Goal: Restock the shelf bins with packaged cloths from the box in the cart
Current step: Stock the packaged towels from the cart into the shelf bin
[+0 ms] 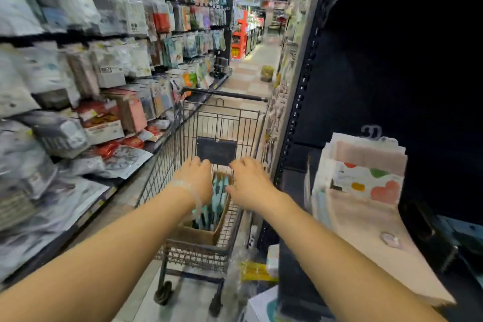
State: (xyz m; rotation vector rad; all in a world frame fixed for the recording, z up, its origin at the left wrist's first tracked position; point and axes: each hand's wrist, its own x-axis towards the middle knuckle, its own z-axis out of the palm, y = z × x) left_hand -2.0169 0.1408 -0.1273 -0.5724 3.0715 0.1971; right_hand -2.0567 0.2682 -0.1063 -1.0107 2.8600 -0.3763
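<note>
You reached both hands, left hand (196,180) and right hand (251,182), fingers loosely curled and holding nothing, over the brown cardboard box (202,233) in the black wire cart (172,138). The flat teal packaged cloths (219,197) looked light, soft and slippery; pinching their top edges seemed best.

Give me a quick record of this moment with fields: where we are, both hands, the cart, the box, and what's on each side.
place: store aisle, head view, somewhat blurred
left hand: over the box, fingers loosely curled, holding nothing
right hand: beside the left, also over the box, holding nothing
shopping cart: wire, straight ahead in the aisle
cardboard box: open, inside the cart
packaged cloths: teal, standing upright in the box
left side: shelves full of packaged goods
right side: hanging cloth packs with heart print on a dark rack
</note>
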